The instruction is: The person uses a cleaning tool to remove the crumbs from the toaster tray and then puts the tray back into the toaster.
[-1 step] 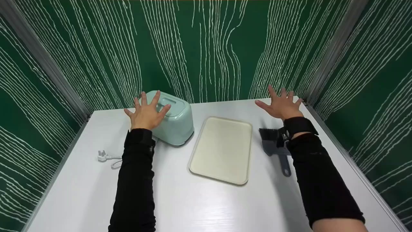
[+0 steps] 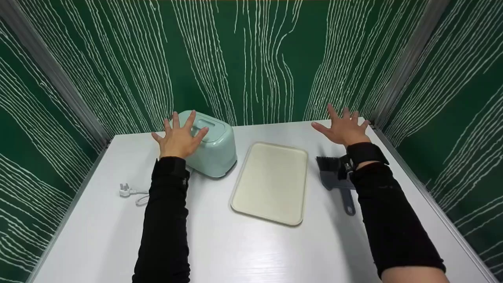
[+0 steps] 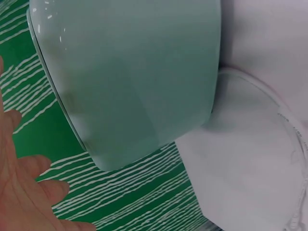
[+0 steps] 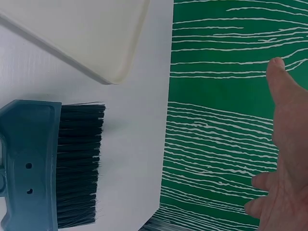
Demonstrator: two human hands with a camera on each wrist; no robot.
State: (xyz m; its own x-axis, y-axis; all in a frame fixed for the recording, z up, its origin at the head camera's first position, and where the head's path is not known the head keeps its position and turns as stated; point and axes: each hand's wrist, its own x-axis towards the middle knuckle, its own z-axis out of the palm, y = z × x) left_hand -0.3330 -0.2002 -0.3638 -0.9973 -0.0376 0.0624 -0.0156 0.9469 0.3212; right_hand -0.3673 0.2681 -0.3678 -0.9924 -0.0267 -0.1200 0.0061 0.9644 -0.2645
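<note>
With fingers spread, my left hand [image 2: 177,140] is held over the near left side of a mint-green lidded appliance, box-shaped with rounded edges [image 2: 216,155]. The left wrist view shows the appliance's smooth side [image 3: 134,82] apart from the fingers. My right hand [image 2: 346,129], fingers also spread, is raised near the table's far right edge and holds nothing. Below the right wrist lies a blue-grey brush [image 2: 347,201] with dark bristles; the sleeve and wrist camera partly cover it. The right wrist view shows its bristles [image 4: 79,163] fully. Between the hands lies a cream rectangular tray [image 2: 271,182].
A white three-pin plug [image 2: 125,190] with its cord lies on the white table [image 2: 243,255], left of the left forearm. Green walls with white wavy lines [image 2: 267,59] enclose the back and sides, with grey metal posts [image 2: 408,63] at the corners.
</note>
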